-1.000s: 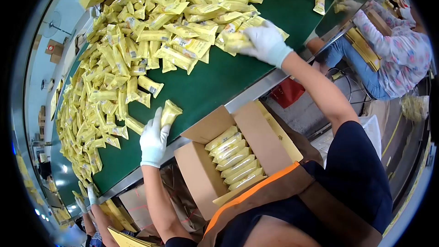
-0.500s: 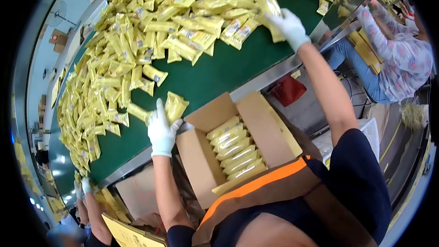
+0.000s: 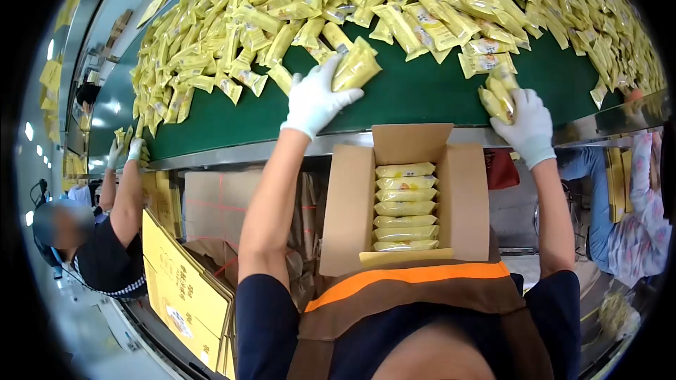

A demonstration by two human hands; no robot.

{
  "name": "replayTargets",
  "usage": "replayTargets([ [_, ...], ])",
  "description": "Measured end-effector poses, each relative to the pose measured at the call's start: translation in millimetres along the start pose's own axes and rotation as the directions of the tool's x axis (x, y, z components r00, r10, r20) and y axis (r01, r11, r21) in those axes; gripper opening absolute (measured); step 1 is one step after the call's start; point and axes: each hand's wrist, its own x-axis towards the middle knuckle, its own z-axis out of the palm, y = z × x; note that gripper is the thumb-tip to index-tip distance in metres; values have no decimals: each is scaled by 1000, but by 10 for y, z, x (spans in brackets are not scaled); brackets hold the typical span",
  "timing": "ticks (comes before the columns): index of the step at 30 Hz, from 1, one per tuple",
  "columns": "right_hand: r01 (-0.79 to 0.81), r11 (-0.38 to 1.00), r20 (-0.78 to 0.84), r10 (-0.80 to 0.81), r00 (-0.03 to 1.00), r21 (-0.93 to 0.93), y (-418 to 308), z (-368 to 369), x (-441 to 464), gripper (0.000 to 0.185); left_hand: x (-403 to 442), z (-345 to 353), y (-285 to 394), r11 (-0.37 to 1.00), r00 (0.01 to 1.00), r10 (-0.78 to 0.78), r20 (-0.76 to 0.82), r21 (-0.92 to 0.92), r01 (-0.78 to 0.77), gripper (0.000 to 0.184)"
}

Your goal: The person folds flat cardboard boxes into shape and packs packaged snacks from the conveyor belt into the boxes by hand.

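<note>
White-gloved, my left hand [image 3: 315, 98] grips yellow packets [image 3: 356, 67] above the green belt [image 3: 422, 95], left of the box. My right hand [image 3: 526, 125], also gloved, is closed round yellow packets [image 3: 498, 93] near the belt's front edge, right of the box. Between my forearms stands an open cardboard box [image 3: 348, 204], its flaps spread. Inside it lies a column of several yellow packets [image 3: 406, 207]. A large heap of similar packets [image 3: 282, 10] covers the back of the belt.
A metal rail [image 3: 267, 153] edges the belt. Flattened yellow cartons [image 3: 183, 288] lean at lower left, beside brown cardboard [image 3: 222, 200]. A co-worker [image 3: 105, 239] handles packets at far left; another person [image 3: 637, 218] is at the right. A red item [image 3: 501, 170] hangs beside the box.
The view has turned and now faces the belt squarely. Both my hands hold packets away from the heap, with the box between my arms. The left co-worker shows more fully.
</note>
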Motion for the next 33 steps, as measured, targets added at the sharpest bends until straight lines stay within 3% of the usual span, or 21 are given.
replayTargets([
  [2, -3, 995, -72, 10, 997, 101, 79, 63, 28, 79, 19, 102, -234, 987, 980, -129, 149, 116, 112, 84],
  [4, -70, 992, 90, 61, 994, 102, 158, -8, 73, 89, -153, 10, -337, 980, 956, -193, 220, -3, 199, 89],
  [7, -122, 984, 309, 77, 948, 129, 239, -163, -13, 86, -429, -154, -450, 921, 892, -355, 280, -58, 385, 84],
  [8, -113, 988, 370, 66, 927, 105, 280, -192, 11, 86, -488, -144, -584, 930, 911, -353, 214, -27, 366, 83],
  [10, 75, 992, 332, -107, 937, 105, 353, -222, 24, 75, -518, -87, -922, 892, 959, -251, 131, -354, 282, 73],
  [12, 186, 980, 278, -198, 940, 68, 276, -313, 96, 71, -477, -360, -472, 825, 945, -326, 8, -486, 288, 63],
  [14, 414, 908, 108, -418, 902, 58, 324, -106, 100, 76, -371, -331, -629, 795, 928, -361, -94, -552, 253, 60],
  [16, 418, 908, 103, -417, 903, 9, 354, -32, 122, 81, -290, -149, -1097, 914, 907, -312, -283, -351, 204, 60],
  [17, 423, 906, 101, -421, 901, 5, 347, -55, 131, 80, -303, -262, -995, 888, 896, -416, -155, -282, 363, 59],
  [19, 429, 903, 110, -426, 898, 3, 333, -114, 63, 79, -250, -115, -1367, 875, 911, -400, -101, -337, 347, 59],
  [21, 445, 895, 21, -444, 896, -19, 383, -30, 40, 77, -177, -58, -1374, 775, 893, -450, 28, -484, 406, 58],
  [22, 449, 893, -25, -450, 893, -33, 415, 5, 43, 76, -166, -42, -1368, 791, 907, -420, 41, -473, 388, 58],
  [24, 325, 945, 61, -327, 943, 34, 483, 23, 113, 67, -146, -44, -1279, 822, 931, -357, 71, -450, 349, 59],
  [26, 386, 921, 24, -387, 922, 44, 490, -17, 134, 67, -168, -75, -1234, 989, 990, -124, 63, -76, 129, 74],
  [28, 469, 882, -36, -468, 883, 52, 384, -67, 66, 66, -262, -155, -852, 997, 1000, 6, 22, 71, -8, 77],
  [29, 466, 883, -60, -463, 884, 57, 363, -64, 77, 73, -274, -180, -740, 996, 997, -79, 6, 33, 79, 77],
  [30, 387, 921, -15, -387, 922, 53, 324, -75, 92, 74, -228, -150, -808, 966, 975, -207, 81, -138, 217, 78],
  [33, 183, 982, 141, -188, 972, 43, 241, -121, 104, 76, -215, -55, -970, 950, 972, -233, 6, -211, 229, 82],
])
